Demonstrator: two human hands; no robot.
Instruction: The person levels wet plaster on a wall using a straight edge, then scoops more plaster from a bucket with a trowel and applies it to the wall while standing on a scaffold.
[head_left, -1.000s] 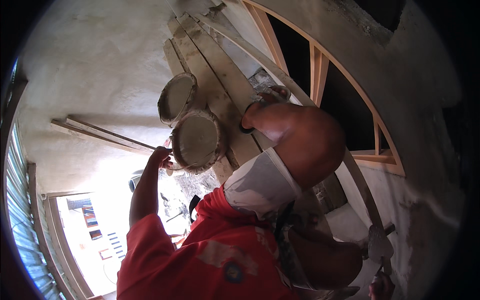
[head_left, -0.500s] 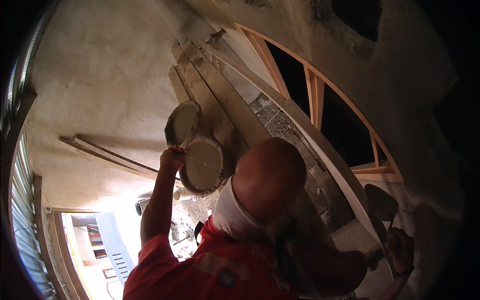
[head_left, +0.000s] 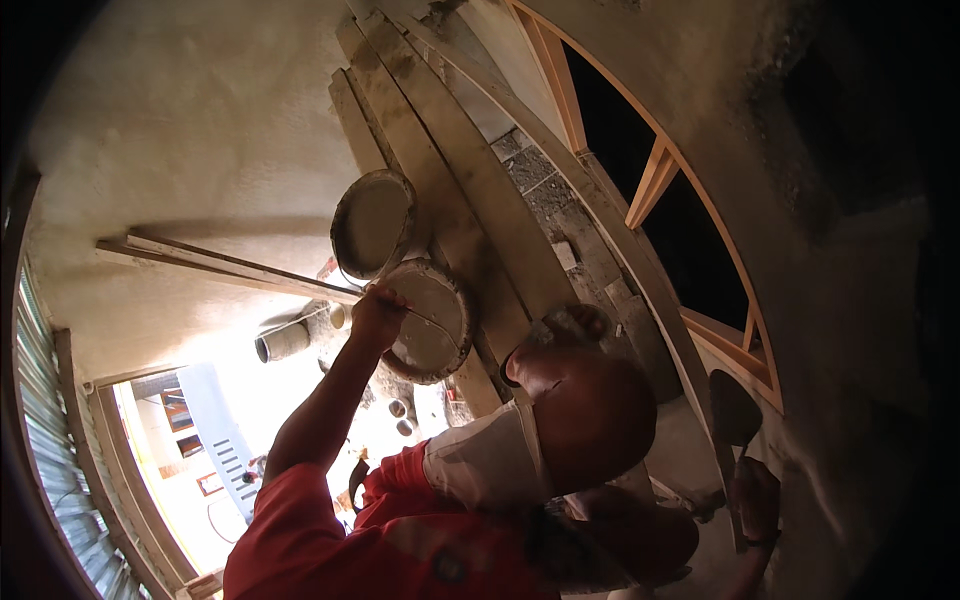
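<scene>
My left hand (head_left: 380,312) is closed at the left rim of a round bucket (head_left: 466,318), gripping its thin wire handle (head_left: 432,322), which slants across the opening. Grey-brown wet mortar (head_left: 415,345) fills much of this bucket. Just beyond it stands a second mortar-crusted bucket (head_left: 337,225) with similar contents. Far to the right, my right hand (head_left: 755,492) is wrapped round the grip of a trowel (head_left: 735,408), its dark blade pointing away from me beside the wall. My bent knee (head_left: 600,420) lies between the two hands.
Long planks (head_left: 440,170) run away from me beside the buckets. Two thin wooden strips (head_left: 230,262) extend to the left. At right, a wooden window frame (head_left: 660,170) is set in the plastered wall. A pipe-like cylinder (head_left: 283,342) and other items lie below left.
My view has shifted, so the planks and window frame sit differently. A foot now shows past my knee. My left hand stays on the bucket's handle, and my right still holds the trowel.
</scene>
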